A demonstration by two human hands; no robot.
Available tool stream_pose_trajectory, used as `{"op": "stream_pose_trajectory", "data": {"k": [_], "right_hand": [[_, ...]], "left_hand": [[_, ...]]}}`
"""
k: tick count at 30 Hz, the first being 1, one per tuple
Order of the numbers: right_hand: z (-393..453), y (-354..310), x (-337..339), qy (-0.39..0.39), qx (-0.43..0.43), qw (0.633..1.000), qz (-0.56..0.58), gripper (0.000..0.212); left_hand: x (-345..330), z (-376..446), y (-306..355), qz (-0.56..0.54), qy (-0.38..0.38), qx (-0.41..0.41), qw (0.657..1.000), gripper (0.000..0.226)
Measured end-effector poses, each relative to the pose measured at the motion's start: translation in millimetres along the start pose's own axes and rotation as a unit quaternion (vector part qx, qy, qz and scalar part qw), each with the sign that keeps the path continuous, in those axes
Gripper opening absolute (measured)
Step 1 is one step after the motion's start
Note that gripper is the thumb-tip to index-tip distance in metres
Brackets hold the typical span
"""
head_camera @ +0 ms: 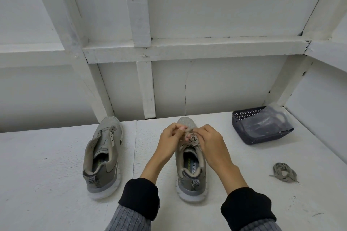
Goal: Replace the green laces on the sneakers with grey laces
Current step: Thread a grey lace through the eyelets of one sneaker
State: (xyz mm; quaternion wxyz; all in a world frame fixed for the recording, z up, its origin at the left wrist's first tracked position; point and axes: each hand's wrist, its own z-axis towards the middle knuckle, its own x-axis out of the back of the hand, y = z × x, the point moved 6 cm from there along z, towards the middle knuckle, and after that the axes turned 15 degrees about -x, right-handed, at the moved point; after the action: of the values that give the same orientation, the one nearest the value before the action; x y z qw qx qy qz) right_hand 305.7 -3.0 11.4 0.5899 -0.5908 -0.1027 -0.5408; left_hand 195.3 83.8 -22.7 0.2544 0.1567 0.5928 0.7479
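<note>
Hands were at work together over the front of the right sneaker [190, 165], and we think this was so that each could take one side of the lace [189, 138] at the eyelets. Our left hand [170, 139] had its fingers curled and pinched the lace near the toe end, and our right hand [207, 139] pinched it from the other side; the two were almost touching. Whether this lace was a green one going out or a grey one going in, we could not tell (its colour looked close to the shoe's own). The shoe stood with its heel toward us, which kept the eyelets in easy reach. The left sneaker [103, 157] stood well apart on the left, already without any lace and with its tongue loose, so we judged it waited for its turn. A loose bundle of laces [284, 172] lay far on the right, out of the way, and a dark basket [244, 135] with a clear plastic bag [270, 120] in it stood behind it near the corner. All rested on a white painted table [47, 174], a little rough and marked, inside a booth of white panels [225, 84] with white wooden framing [187, 50].
</note>
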Motion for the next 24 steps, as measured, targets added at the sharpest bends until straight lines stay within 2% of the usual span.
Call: {"op": "stream_pose_trajectory", "data": {"k": [2, 4, 7, 9, 11, 13, 15, 19, 24], "right_hand": [[-3.1, -1.0, 1.0, 0.038, 0.017, 0.999, 0.025, 0.021], [-4.6, -0.9, 2.8, 0.059, 0.017, 0.996, 0.063, 0.020], [-5.1, -0.3, 2.4, 0.057, 0.005, 0.990, 0.129, 0.020], [-4.4, 3.8, 0.4, 0.046, -0.036, 0.978, 0.201, 0.017], [-4.8, 15.7, -2.3, 0.030, -0.129, 0.941, 0.311, 0.015], [-9.3, 36.0, -6.3, 0.022, -0.229, 0.871, 0.433, 0.014], [-16.1, 57.7, -11.5, 0.018, -0.296, 0.814, 0.499, 0.016], [-24.8, 82.8, -17.4, 0.016, -0.346, 0.781, 0.520, 0.019], [-26.5, 86.5, -23.7, 0.028, -0.372, 0.780, 0.503, 0.020]], "left_hand": [[0.0, 0.2, -0.2, 0.006, -0.003, 0.014, 1.000, 0.022], [0.3, 3.5, 0.0, 0.054, -0.025, -0.006, 0.998, 0.021], [-0.3, 5.2, 1.7, 0.085, -0.029, -0.018, 0.996, 0.017], [1.7, 4.9, 2.8, 0.122, -0.009, -0.034, 0.992, 0.015], [6.7, 1.3, 0.9, 0.153, 0.021, -0.042, 0.987, 0.014], [17.2, -7.4, -4.4, 0.176, 0.056, -0.042, 0.982, 0.015], [31.8, -19.6, -12.5, 0.190, 0.095, -0.028, 0.977, 0.019], [52.5, -34.4, -29.3, 0.233, 0.134, 0.011, 0.963, 0.022], [56.4, -44.8, -40.3, 0.258, 0.151, 0.040, 0.953, 0.026]]}}
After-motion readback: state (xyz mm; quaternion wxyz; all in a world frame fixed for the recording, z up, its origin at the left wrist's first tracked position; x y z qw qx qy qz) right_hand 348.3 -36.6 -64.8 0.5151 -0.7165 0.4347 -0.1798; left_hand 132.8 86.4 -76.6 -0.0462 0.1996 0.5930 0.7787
